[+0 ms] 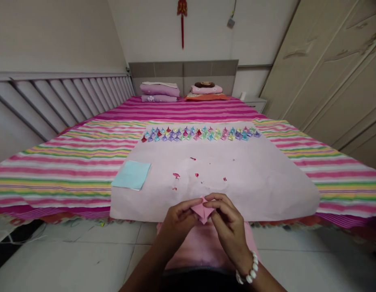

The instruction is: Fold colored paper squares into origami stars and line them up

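Note:
Between my two hands is a small pink folded paper (203,212), shaped like a kite with a centre crease and its point toward me. My left hand (181,217) pinches its left corner with thumb and fingers. My right hand (227,217), with a white bead bracelet (251,272) at the wrist, grips its right side and top. Both hands are just over the near edge of a large pale sheet (251,182) on the bed. Fingertips cover the paper's side corners.
Several small colourful folded paper pieces (202,134) stand in rows along the sheet's far edge. A stack of light blue square paper (131,175) lies at left. Red scraps (176,176) dot the middle. Beyond are folded bedding (160,90), a slatted rail (69,95) and a wardrobe (325,69).

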Demonstrator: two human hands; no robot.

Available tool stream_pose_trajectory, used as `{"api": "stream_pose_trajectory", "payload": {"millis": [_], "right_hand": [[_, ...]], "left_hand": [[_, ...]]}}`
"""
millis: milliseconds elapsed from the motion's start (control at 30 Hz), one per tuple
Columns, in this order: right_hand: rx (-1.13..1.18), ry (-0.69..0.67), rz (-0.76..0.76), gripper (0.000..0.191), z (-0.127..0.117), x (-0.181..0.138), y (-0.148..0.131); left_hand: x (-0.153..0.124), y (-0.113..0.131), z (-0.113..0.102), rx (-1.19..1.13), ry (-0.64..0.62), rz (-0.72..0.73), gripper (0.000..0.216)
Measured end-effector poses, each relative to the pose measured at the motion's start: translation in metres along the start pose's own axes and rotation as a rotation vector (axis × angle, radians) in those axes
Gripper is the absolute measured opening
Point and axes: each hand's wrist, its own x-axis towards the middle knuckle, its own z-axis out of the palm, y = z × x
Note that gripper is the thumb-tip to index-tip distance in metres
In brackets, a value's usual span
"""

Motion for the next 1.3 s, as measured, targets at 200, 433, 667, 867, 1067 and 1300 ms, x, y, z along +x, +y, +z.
{"api": "stream_pose_trajectory", "payload": {"millis": [200, 433, 667, 867, 1067, 1300], "right_hand": [[0.100, -0.056, 0.084, 0.018, 0.003, -0.002, -0.004], [0.362, -0.067, 0.514, 0.025, 0.013, -0.001, 0.004], [0.329, -0.119, 0.586, 0.029, 0.010, 0.003, 0.007], [0.451, -0.058, 0.634, 0.022, 0.008, 0.007, 0.008], [0.480, 0.087, 0.585, 0.022, -0.002, 0.016, 0.013], [0.367, 0.042, 0.491, 0.035, -0.013, 0.022, 0.014]], "left_hand": [[0.004, -0.004, 0.002, -0.042, 0.172, -0.029, 0.019], [0.010, -0.011, 0.009, -0.138, 0.265, 0.054, 0.023], [0.013, -0.006, 0.004, 0.059, 0.132, 0.040, 0.018], [0.013, -0.014, 0.000, -0.005, 0.167, -0.007, 0.028], [0.012, -0.022, -0.008, 0.124, 0.124, -0.034, 0.022], [0.009, -0.021, -0.009, 0.267, -0.062, -0.011, 0.023]]}}
